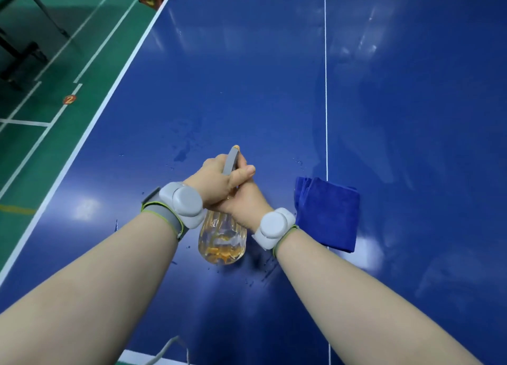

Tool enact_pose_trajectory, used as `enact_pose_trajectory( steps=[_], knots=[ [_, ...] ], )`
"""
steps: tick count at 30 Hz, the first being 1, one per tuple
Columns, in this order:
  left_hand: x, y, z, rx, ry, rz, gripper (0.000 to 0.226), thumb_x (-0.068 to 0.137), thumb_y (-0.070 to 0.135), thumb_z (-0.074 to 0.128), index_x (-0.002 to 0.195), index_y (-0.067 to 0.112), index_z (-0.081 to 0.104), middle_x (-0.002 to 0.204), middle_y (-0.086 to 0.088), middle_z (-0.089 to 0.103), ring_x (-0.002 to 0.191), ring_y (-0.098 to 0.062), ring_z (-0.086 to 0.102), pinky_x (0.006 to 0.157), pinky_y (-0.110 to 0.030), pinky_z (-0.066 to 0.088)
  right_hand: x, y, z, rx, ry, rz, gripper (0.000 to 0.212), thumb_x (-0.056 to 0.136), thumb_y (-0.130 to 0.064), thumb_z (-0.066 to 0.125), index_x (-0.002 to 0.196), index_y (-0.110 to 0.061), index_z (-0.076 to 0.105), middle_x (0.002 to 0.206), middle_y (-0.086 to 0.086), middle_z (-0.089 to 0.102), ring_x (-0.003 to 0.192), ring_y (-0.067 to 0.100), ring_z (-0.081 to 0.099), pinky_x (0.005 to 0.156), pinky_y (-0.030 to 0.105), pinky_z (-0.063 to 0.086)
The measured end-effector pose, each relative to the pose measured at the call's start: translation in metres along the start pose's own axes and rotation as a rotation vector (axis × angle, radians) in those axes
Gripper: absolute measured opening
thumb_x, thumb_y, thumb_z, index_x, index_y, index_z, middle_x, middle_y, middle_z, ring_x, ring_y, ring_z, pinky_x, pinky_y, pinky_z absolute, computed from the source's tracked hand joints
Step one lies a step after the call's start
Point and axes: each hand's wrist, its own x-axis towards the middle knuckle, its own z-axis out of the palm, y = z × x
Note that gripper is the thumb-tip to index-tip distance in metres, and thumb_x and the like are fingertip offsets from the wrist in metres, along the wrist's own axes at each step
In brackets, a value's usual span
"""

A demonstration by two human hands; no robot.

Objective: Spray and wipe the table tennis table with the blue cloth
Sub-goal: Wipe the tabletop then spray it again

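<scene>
Both hands held the clear spray bottle (222, 241): we recorded our left hand (216, 182) curled round its grey trigger head, our right hand (244, 203) round the neck. Its long axis ran near to far, nozzle far. The folded, plush blue cloth (327, 214) lay on the glossy tabletop (247, 76) just right of the right hand, the nearer.

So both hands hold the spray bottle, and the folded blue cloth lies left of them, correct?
Not quite. The head view shows the folded blue cloth lying right of them, not left. The left hand and right hand do hold the spray bottle.
</scene>
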Motion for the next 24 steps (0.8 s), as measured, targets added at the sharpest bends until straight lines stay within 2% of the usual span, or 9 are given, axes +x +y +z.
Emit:
enact_pose_trajectory(
  steps=[2, 3, 5, 6, 9, 12, 16, 20, 24],
  knots=[
    [0.002, 0.001, -0.001, 0.095, -0.077, 0.009, 0.054, 0.058, 0.083, 0.057, 0.089, 0.039, 0.057, 0.116, -0.005, 0.052, 0.107, -0.029, 0.055, 0.092, -0.048, 0.048, 0.000, -0.001, -0.002, 0.081, 0.151, 0.005, 0.047, 0.083, -0.001, 0.068, 0.120, -0.024, 0.049, 0.102, -0.007, 0.057, 0.090, 0.007, 0.054, 0.075, 0.014, 0.049],
    [0.002, 0.000, -0.002, 0.099, -0.119, -0.007, 0.064, 0.056, 0.084, 0.057, 0.107, 0.046, 0.056, 0.134, -0.001, 0.045, 0.123, -0.028, 0.048, 0.102, -0.048, 0.042, 0.002, -0.001, -0.004, 0.162, 0.240, 0.025, 0.038, 0.086, -0.005, 0.063, 0.112, -0.028, 0.047, 0.095, -0.010, 0.055, 0.085, 0.008, 0.054, 0.071, 0.013, 0.047],
    [0.002, -0.003, -0.001, 0.011, -0.149, -0.085, 0.101, 0.061, 0.081, 0.058, 0.146, 0.033, 0.029, 0.153, 0.001, 0.029, 0.139, -0.022, 0.032, 0.112, -0.044, 0.032, 0.006, -0.002, -0.011, 0.186, 0.398, 0.082, 0.029, 0.091, -0.006, 0.057, 0.104, -0.027, 0.044, 0.088, -0.010, 0.051, 0.079, 0.010, 0.053, 0.068, 0.013, 0.046],
    [0.002, -0.004, 0.000, -0.041, -0.155, -0.122, 0.109, 0.062, 0.082, 0.054, 0.150, 0.027, 0.021, 0.154, 0.001, 0.029, 0.139, -0.021, 0.033, 0.112, -0.043, 0.032, 0.007, -0.004, -0.017, 0.186, 0.450, 0.112, 0.026, 0.091, -0.007, 0.059, 0.102, -0.025, 0.044, 0.086, -0.009, 0.050, 0.076, 0.011, 0.054, 0.066, 0.015, 0.045],
    [-0.002, -0.013, 0.011, -0.188, -0.239, -0.185, 0.092, 0.068, 0.078, 0.050, 0.141, 0.024, 0.038, 0.137, 0.002, 0.051, 0.124, -0.019, 0.049, 0.097, -0.035, 0.043, 0.016, -0.008, -0.035, 0.069, 0.517, 0.184, 0.021, 0.090, -0.026, 0.065, 0.097, -0.021, 0.046, 0.086, -0.007, 0.053, 0.075, 0.012, 0.053, 0.066, 0.022, 0.040],
    [-0.003, -0.020, 0.020, -0.170, -0.332, -0.159, 0.054, 0.081, 0.059, 0.060, 0.123, 0.025, 0.052, 0.116, 0.006, 0.062, 0.111, -0.015, 0.056, 0.086, -0.024, 0.046, 0.026, -0.006, -0.042, -0.035, 0.541, 0.200, 0.029, 0.088, -0.031, 0.062, 0.074, -0.025, 0.038, 0.085, 0.006, 0.045, 0.056, 0.010, 0.042, 0.058, 0.027, 0.032],
    [0.006, -0.023, 0.023, -0.069, -0.356, -0.120, 0.083, 0.052, 0.059, 0.079, 0.123, 0.024, 0.053, 0.113, 0.009, 0.066, 0.109, -0.011, 0.060, 0.100, -0.034, 0.046, 0.030, -0.001, -0.044, -0.083, 0.613, 0.212, 0.033, 0.086, -0.017, 0.055, 0.064, -0.022, 0.031, 0.073, 0.002, 0.035, 0.052, 0.013, 0.033, 0.052, 0.029, 0.026],
    [0.005, -0.030, 0.019, -0.040, -0.352, -0.143, 0.074, 0.064, 0.040, 0.085, 0.125, 0.024, 0.048, 0.115, 0.006, 0.063, 0.110, -0.014, 0.059, 0.101, -0.033, 0.045, 0.033, 0.002, -0.040, -0.035, 0.686, 0.310, 0.033, 0.087, -0.010, 0.049, 0.063, -0.019, 0.028, 0.060, 0.001, 0.030, 0.049, 0.018, 0.025, 0.049, 0.030, 0.020],
    [0.004, -0.047, 0.009, -0.045, -0.367, -0.142, 0.092, 0.039, 0.057, 0.083, 0.118, 0.020, 0.054, 0.108, 0.001, 0.068, 0.101, -0.017, 0.066, 0.097, -0.039, 0.050, 0.035, 0.002, -0.019, 0.020, 0.676, 0.382, 0.030, 0.086, -0.010, 0.051, 0.065, -0.018, 0.031, 0.060, 0.001, 0.032, 0.051, 0.020, 0.025, 0.051, 0.029, 0.021]
  ],
)
